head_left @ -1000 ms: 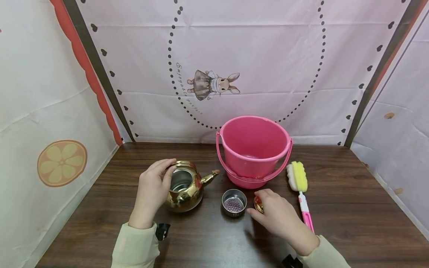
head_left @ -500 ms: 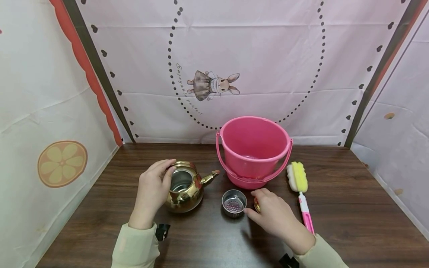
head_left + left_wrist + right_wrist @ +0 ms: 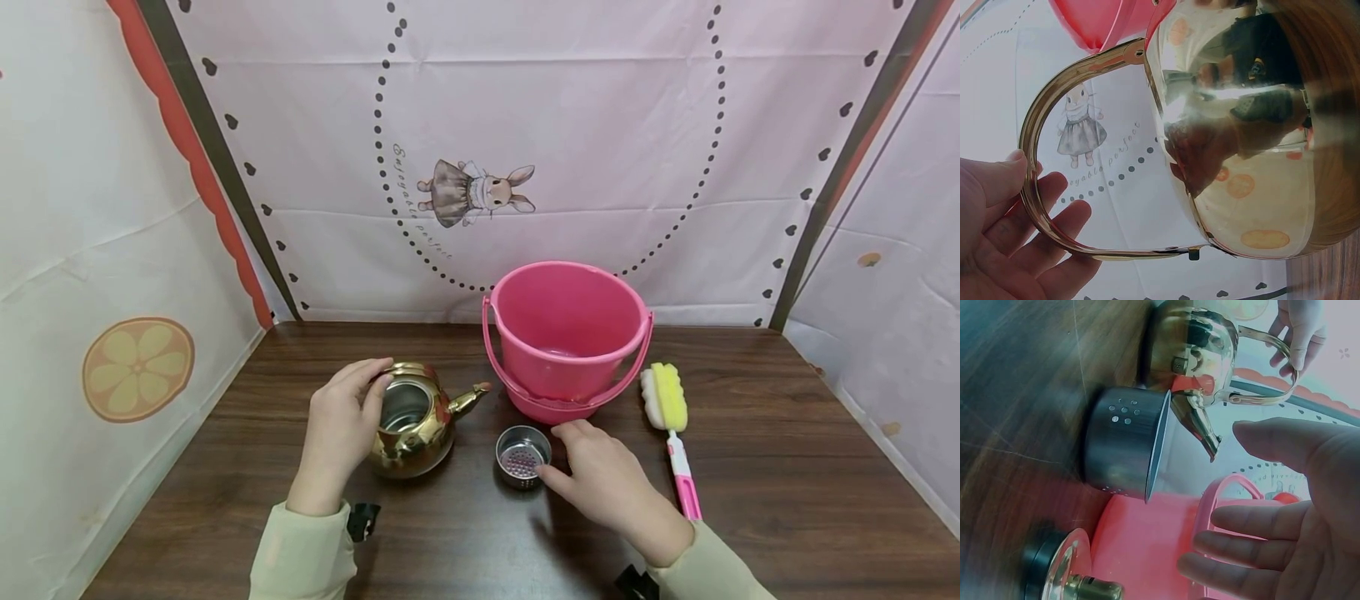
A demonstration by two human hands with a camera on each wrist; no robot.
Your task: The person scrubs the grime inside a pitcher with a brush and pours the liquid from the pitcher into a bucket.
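My left hand (image 3: 341, 437) holds the arched handle (image 3: 1030, 147) of a gold kettle (image 3: 423, 446), thumb on one side and fingers round the other. The kettle stands lidless, its spout pointing right. To its right sits a small metal tea strainer (image 3: 522, 458) with a perforated bottom. My right hand (image 3: 611, 483) hovers by the strainer's right side, fingers extended and thumb apart, holding nothing. In the right wrist view the kettle lid (image 3: 1063, 565), gold with a knob, lies beside the strainer (image 3: 1124, 440); from the head it is nearly all hidden under my right hand.
A pink bucket (image 3: 558, 387) with its handle hanging at the front stands behind the strainer. On the right lies a sponge brush (image 3: 667, 400) with a pink and white handle. Printed cloth (image 3: 337, 108) walls the brown wooden table (image 3: 450, 542) at the back and sides.
My right hand has drifted left from over the lid towards the strainer, its thumb coming to the strainer's right edge. My left hand and the kettle have stayed put.
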